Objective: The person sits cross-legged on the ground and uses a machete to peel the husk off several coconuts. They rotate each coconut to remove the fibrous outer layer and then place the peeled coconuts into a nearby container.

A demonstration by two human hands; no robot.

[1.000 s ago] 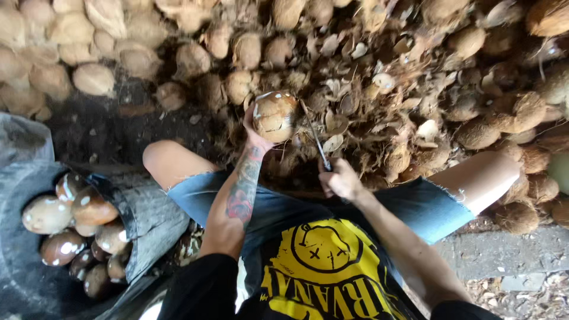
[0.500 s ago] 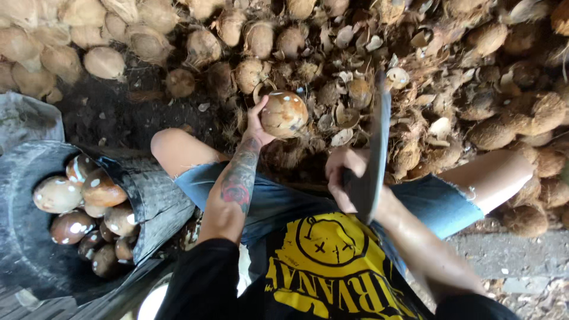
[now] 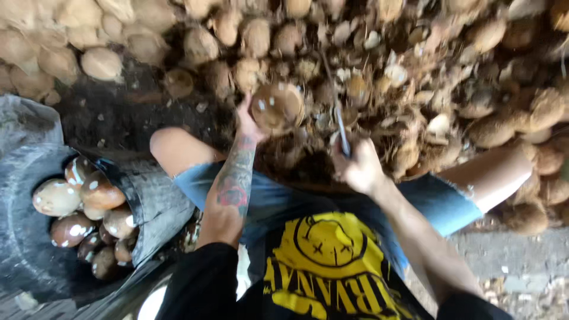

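Evidently left hand [image 3: 246, 121] cups a husked coconut [image 3: 277, 106] outward, clear of knees; right hand [image 3: 358, 169] clamps a blade [image 3: 339, 121] beside it.

An outdoor coconut-husking yard: heaped husked coconuts [image 3: 101, 62], strewn fibre and shell scraps [image 3: 415, 101], a tub of peeled nuts [image 3: 89, 219] on bare ground.

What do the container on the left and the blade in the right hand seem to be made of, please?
The container looks like dark, matte rubber, perhaps an old tyre: its wall is ribbed and cracked. The blade looks like dull grey metal, thin and straight, though blur leaves this uncertain.
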